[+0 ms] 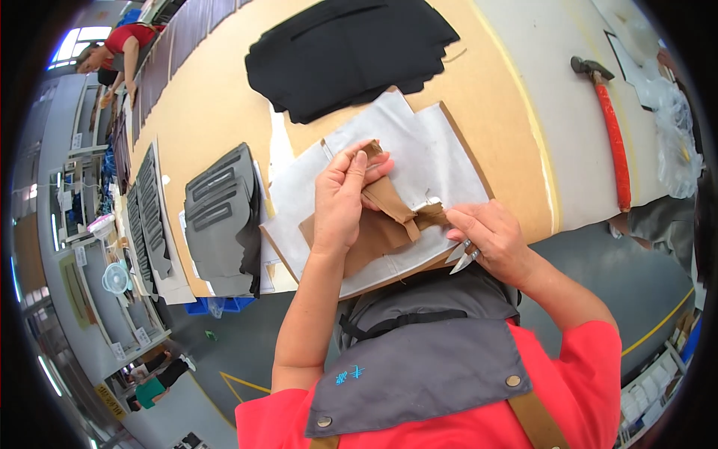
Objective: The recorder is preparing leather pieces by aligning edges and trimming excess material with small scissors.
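Note:
A brown fabric piece (389, 197) is stretched between my two hands. My left hand (345, 196) pinches its upper end between thumb and fingers. My right hand (486, 238) grips the frayed lower right end with thumb and forefinger, and a small pair of thread snips (464, 262) is tucked in the same hand, blades pointing down. More brown cloth (366, 247) lies flat below my hands. Under it is a panel with a whitish backing (443, 150) and brown edges, at the table's near edge. My fingers partly hide the fabric.
A stack of black panels (351, 56) lies beyond my hands, and grey panels with dark slots (221, 194) lie left. A red-handled hammer (615, 146) and clear plastic bag (677, 135) are at the right. Another person (131, 49) leans over the table's far left.

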The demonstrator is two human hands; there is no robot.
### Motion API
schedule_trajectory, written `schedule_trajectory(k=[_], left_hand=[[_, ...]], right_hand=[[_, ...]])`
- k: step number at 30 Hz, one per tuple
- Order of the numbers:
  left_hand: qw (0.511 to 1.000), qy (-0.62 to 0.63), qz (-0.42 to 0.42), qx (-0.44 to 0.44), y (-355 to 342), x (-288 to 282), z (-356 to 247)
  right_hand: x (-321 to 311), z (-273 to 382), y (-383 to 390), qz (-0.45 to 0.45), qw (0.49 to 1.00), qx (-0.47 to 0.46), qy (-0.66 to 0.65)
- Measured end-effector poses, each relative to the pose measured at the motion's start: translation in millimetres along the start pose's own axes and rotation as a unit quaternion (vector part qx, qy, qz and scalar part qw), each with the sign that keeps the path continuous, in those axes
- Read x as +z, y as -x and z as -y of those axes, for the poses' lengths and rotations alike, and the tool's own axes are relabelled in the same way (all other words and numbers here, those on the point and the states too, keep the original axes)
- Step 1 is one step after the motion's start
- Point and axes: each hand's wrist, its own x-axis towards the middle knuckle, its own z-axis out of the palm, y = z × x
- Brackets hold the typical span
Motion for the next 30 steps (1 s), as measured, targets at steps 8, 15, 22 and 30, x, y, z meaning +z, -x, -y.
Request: schedule_trajectory(k=[8, 15, 22, 30], left_hand=[[0.993, -0.062, -0.032, 0.090, 1, -23, -4], [0.989, -0.017, -0.073, 0.124, -9, -54, -35], [0.989, 0.128, 0.077, -0.020, -35, 11, -50], [0.978, 0.093, 0.149, -0.111, -91, 134, -57]], right_hand=[[-4, 4, 2, -0.005, 0.997, 0.050, -0.050], [-29, 12, -20, -0.126, 0.978, 0.128, -0.103], [-63, -43, -1, -0.242, 0.932, 0.266, -0.040], [-60, -55, 16, -0.268, 0.905, 0.317, -0.090]])
